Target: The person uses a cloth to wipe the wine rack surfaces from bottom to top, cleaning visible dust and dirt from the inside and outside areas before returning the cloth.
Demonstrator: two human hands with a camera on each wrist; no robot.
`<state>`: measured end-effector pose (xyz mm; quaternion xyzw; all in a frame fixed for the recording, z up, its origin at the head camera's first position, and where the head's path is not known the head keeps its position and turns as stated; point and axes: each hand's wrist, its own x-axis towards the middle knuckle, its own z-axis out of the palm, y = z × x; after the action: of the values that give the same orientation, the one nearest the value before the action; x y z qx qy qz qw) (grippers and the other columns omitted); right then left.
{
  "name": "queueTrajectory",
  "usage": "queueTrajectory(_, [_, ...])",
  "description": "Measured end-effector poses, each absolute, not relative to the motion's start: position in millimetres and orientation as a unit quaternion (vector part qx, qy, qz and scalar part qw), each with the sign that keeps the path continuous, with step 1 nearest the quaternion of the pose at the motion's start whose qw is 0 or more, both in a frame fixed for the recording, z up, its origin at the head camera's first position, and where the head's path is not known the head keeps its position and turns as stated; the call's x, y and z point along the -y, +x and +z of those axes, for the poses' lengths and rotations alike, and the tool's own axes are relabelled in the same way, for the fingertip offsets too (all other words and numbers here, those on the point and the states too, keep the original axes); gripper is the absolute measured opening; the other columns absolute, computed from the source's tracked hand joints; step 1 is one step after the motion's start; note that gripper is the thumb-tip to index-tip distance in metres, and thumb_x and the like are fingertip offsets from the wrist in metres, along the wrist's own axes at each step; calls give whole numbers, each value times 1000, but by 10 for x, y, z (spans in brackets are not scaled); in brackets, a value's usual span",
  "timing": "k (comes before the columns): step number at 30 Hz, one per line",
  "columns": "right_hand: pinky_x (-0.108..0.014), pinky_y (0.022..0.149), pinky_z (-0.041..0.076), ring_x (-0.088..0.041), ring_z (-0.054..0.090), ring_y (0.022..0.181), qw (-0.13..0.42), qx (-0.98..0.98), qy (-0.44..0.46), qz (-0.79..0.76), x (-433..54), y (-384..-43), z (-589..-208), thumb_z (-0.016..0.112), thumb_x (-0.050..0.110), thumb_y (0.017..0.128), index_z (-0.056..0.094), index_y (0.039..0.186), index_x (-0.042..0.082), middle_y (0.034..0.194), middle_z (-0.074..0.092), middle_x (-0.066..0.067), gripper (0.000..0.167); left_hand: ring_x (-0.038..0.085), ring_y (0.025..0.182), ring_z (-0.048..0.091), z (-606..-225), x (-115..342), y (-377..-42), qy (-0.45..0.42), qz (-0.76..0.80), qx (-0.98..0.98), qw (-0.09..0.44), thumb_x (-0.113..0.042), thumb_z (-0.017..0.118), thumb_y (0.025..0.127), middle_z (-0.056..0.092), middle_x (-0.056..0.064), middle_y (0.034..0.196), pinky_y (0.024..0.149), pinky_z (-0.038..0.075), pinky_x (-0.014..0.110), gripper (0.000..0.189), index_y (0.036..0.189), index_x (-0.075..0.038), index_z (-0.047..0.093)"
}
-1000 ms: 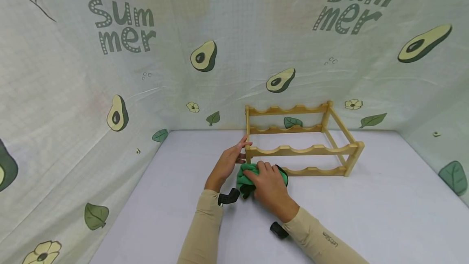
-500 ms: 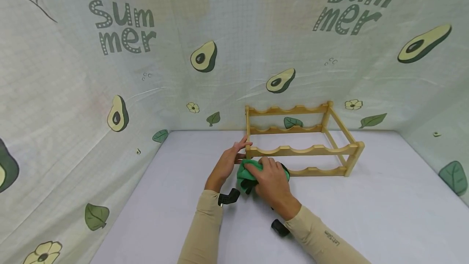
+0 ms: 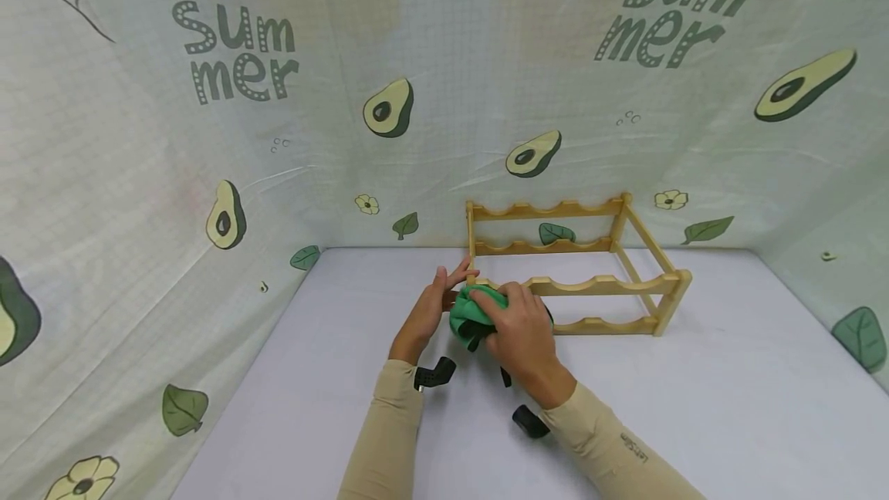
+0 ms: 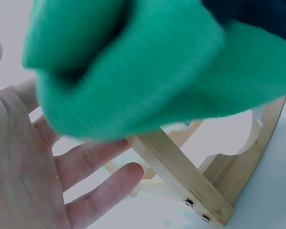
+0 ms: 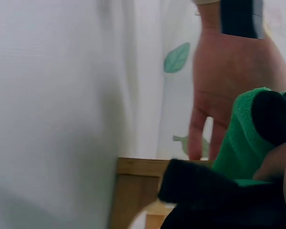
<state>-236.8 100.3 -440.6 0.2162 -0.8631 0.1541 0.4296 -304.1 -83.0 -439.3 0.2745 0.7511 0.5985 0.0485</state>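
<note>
A light wooden wine rack (image 3: 600, 284) with scalloped rails stands toward the back of the table. My right hand (image 3: 525, 338) grips a bunched green cloth (image 3: 464, 316) with a dark side, over the rack's front left corner. My left hand (image 3: 420, 316) is at the rack's left end, its fingers extended and reaching to the wood. In the left wrist view, the cloth (image 4: 138, 95) covers the upper part of a rack post (image 4: 176, 167), and the lower fingers (image 4: 105, 193) lie straight beside that post. The cloth hides the rack's front left corner in the head view.
White cloth covers the table (image 3: 701, 415). A printed curtain (image 3: 444, 37) with avocados and leaves hangs behind and at both sides. Black wrist camera mounts stick out below the left wrist (image 3: 436, 373) and the right wrist (image 3: 530, 421).
My right hand has moved up the rack's front left corner with the cloth, from the lower rail toward the upper one. The left hand and the rack stay nearly in place.
</note>
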Motion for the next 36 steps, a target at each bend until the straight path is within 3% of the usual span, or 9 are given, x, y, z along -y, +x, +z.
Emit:
queueTrajectory(8, [-48,68,54,-32,59,81,466,839,175,219,-1098,-2333,-4213,70,-8,61,71,124,16,96,58,-16,67,28,116,63,-4413,798,-3062,275,603,-748,43,-56,5,106,40,-3,156,95,47,49,71,156,-17,38])
queueTrajectory(11, [-49,68,55,-31,60,83,467,827,149,274,-1166,-2280,-4159,74,-5,66,71,124,13,97,58,-14,61,28,112,65,-4423,778,-3077,271,604,-748,46,-57,9,107,38,-6,157,92,51,50,71,153,-17,44])
queueTrajectory(14, [-48,68,55,-30,61,83,463,818,129,316,-1251,-2233,-4149,77,-2,71,71,124,10,97,59,-14,55,28,109,66,-4423,753,-3090,263,603,-752,43,-54,19,108,46,-5,152,90,52,49,62,149,-20,50])
queueTrajectory(17, [-47,70,53,-29,61,84,454,813,116,347,-1358,-2203,-4172,78,-2,72,70,125,10,98,60,-14,55,24,108,66,-4437,733,-3098,256,588,-766,31,-47,30,109,53,-4,147,89,53,45,49,151,-27,47])
queueTrajectory(25, [-41,77,47,-23,62,91,423,796,96,421,-1688,-2172,-4152,81,-4,72,70,126,10,101,66,-11,57,18,98,66,-4387,710,-2963,258,563,-785,-9,-22,66,99,32,-9,160,88,53,35,43,141,-14,59])
queueTrajectory(30, [-33,82,43,-25,62,97,421,800,67,423,-1921,-2170,-4117,83,-6,68,70,125,7,104,67,-13,60,15,93,67,-4316,683,-2884,247,579,-776,-38,-20,72,95,40,-6,156,84,54,34,39,133,-10,65])
queueTrajectory(36, [-28,87,41,-30,62,103,425,813,63,392,-2212,-2092,-4078,82,-9,68,70,124,4,109,69,-16,59,16,92,69,-4533,704,-3068,238,578,-777,-71,-37,72,93,45,-18,151,82,55,34,38,128,-22,69])
